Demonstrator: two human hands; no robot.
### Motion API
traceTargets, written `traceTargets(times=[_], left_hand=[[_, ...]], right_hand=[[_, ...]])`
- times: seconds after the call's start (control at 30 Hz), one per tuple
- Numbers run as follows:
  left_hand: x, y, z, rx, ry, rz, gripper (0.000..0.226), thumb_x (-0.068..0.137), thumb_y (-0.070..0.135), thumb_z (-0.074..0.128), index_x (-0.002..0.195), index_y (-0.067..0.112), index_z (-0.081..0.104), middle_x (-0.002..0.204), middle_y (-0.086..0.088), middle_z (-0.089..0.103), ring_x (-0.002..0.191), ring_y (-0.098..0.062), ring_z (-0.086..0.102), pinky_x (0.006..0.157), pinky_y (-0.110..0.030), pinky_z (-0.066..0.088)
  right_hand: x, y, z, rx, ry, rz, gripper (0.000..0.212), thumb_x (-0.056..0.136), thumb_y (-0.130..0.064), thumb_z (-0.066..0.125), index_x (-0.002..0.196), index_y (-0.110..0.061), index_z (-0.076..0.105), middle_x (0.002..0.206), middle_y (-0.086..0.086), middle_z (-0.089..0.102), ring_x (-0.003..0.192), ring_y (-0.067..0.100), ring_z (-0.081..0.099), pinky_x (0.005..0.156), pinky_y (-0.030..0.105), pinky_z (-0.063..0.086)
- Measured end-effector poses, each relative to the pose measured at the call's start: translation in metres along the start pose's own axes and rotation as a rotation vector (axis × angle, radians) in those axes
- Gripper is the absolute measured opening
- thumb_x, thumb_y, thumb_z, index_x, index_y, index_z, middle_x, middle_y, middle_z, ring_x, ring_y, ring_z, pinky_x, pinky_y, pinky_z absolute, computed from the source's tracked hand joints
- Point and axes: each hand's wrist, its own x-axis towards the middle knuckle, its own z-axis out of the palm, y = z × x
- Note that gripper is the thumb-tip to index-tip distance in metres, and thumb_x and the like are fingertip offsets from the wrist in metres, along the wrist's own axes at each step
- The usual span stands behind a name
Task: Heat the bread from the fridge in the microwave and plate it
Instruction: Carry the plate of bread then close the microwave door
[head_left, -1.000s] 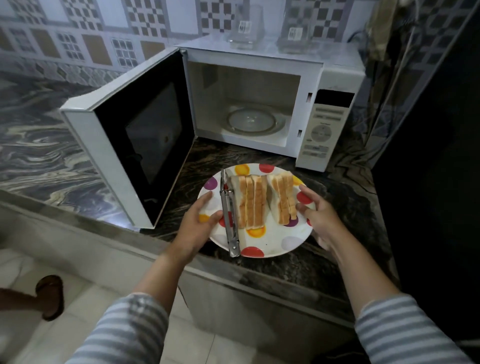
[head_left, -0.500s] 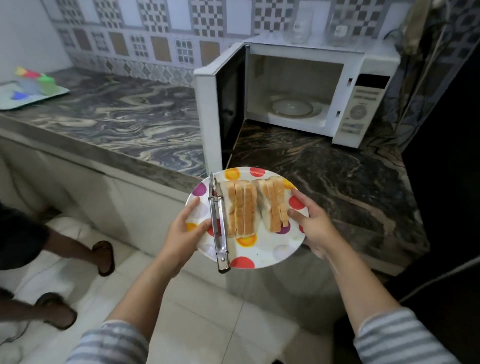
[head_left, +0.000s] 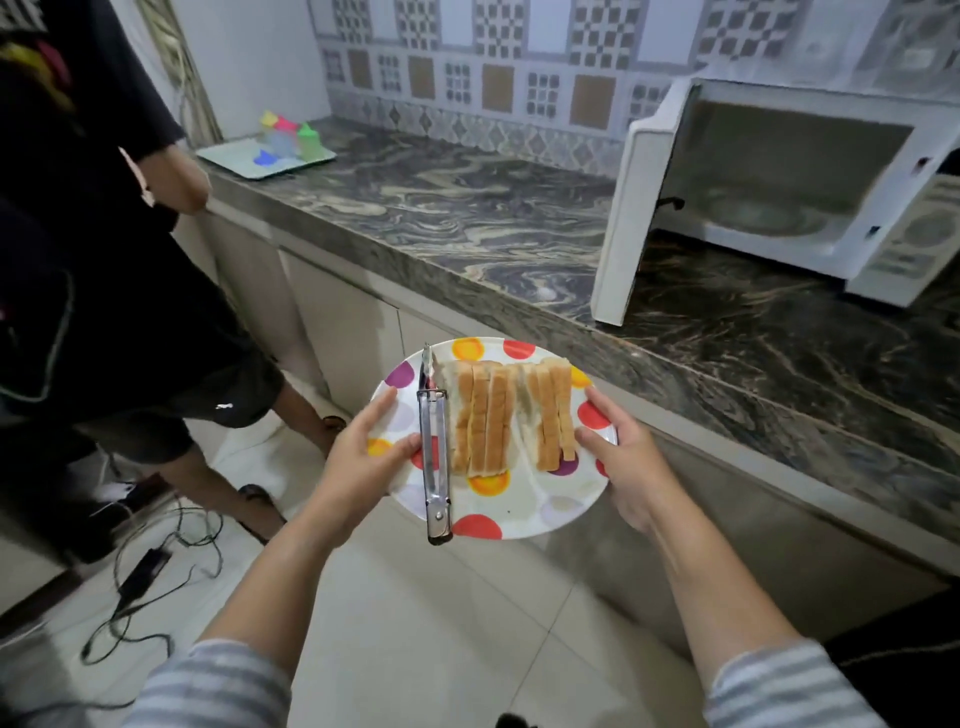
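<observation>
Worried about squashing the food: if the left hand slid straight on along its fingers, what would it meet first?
Likely the tongs lying on the plate; the left hand points at them, bread just beyond.

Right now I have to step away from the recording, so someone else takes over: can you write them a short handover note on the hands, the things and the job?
Left hand grips the left rim of the round polka-dot plate; right hand grips its right rim.
The plate is held in the air over the floor, off the marble counter.
On it: sliced white bread and metal tongs lying beside the slices.
White microwave stands open, nothing on its turntable.
Done: bread plated.
Left: set the plate down, shut the microwave door.
</observation>
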Motion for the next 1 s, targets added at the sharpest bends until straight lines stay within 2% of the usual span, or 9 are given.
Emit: traceTargets(times=[0.07,0.23,0.5,0.63,0.73,0.8,0.83,0.93,1.0], left_hand=[[0.011,-0.003,-0.012,0.006,0.028,-0.003,0.066,0.088,0.022,0.068,0.146,0.023,0.037,0.135,0.016,0.042,0.122,-0.002,0.042,0.098,-0.021,0.036],[0.068,-0.006,-0.031,0.024,0.063,0.015,0.068,0.087,0.026,0.069,0.146,0.024,0.036,0.141,0.015,0.04,0.125,-0.001,0.039,0.099,-0.02,0.033],[0.214,0.022,-0.024,0.026,0.019,0.094,0.065,0.089,0.018,0.067,0.147,0.017,0.036,0.145,0.008,0.041,0.124,0.003,0.038,0.098,-0.015,0.03],[0.288,0.032,-0.009,0.026,-0.022,0.131,0.065,0.088,0.014,0.067,0.145,0.013,0.037,0.145,0.004,0.042,0.126,0.0,0.038,0.103,-0.017,0.029],[0.341,0.034,0.002,0.028,-0.082,0.134,0.066,0.086,0.015,0.069,0.145,0.014,0.039,0.143,0.005,0.043,0.129,-0.002,0.039,0.109,-0.023,0.029],[0.377,0.034,0.011,0.022,-0.133,0.147,0.067,0.085,0.015,0.07,0.145,0.015,0.039,0.144,0.006,0.043,0.13,-0.003,0.039,0.111,-0.026,0.029],[0.395,0.034,0.016,0.025,-0.156,0.154,0.068,0.085,0.016,0.071,0.145,0.015,0.039,0.143,0.007,0.043,0.131,-0.003,0.039,0.111,-0.025,0.029],[0.451,0.035,0.034,0.027,-0.234,0.17,0.066,0.085,0.015,0.07,0.144,0.014,0.039,0.139,0.009,0.044,0.125,-0.002,0.042,0.1,-0.016,0.032],[0.49,0.035,0.047,0.039,-0.285,0.185,0.064,0.086,0.014,0.069,0.144,0.014,0.04,0.139,0.006,0.046,0.12,-0.004,0.046,0.092,-0.012,0.036]], right_hand=[[0.014,-0.004,0.016,0.002,-0.022,-0.009,0.055,0.093,0.0,0.054,0.14,-0.029,0.046,0.129,0.003,0.056,0.111,0.023,0.059,0.077,0.03,0.054],[0.072,-0.018,0.048,0.005,-0.044,-0.028,0.055,0.094,0.0,0.054,0.139,-0.029,0.046,0.128,0.003,0.059,0.112,0.026,0.061,0.092,0.045,0.053],[0.197,-0.061,0.068,-0.035,0.004,-0.099,0.055,0.094,-0.003,0.055,0.14,-0.031,0.045,0.131,0.002,0.056,0.115,0.025,0.059,0.095,0.047,0.051],[0.257,-0.08,0.067,-0.052,0.058,-0.122,0.056,0.094,-0.003,0.055,0.142,-0.029,0.043,0.133,-0.001,0.053,0.118,0.022,0.056,0.087,0.036,0.054],[0.294,-0.086,0.064,-0.06,0.114,-0.117,0.056,0.094,-0.003,0.055,0.142,-0.028,0.043,0.132,-0.003,0.051,0.119,0.021,0.054,0.091,0.038,0.052],[0.319,-0.089,0.061,-0.068,0.146,-0.108,0.056,0.094,-0.003,0.054,0.143,-0.027,0.041,0.129,-0.003,0.051,0.118,0.02,0.053,0.078,0.028,0.052],[0.332,-0.09,0.06,-0.071,0.171,-0.1,0.056,0.094,-0.003,0.054,0.143,-0.026,0.041,0.129,-0.001,0.051,0.118,0.02,0.053,0.075,0.025,0.051],[0.371,-0.09,0.057,-0.075,0.26,-0.082,0.055,0.094,-0.004,0.055,0.143,-0.027,0.042,0.136,0.004,0.052,0.118,0.024,0.054,0.088,0.036,0.052],[0.393,-0.091,0.054,-0.088,0.331,-0.075,0.055,0.094,-0.005,0.056,0.142,-0.028,0.042,0.134,0.003,0.054,0.114,0.02,0.055,0.08,0.03,0.051]])
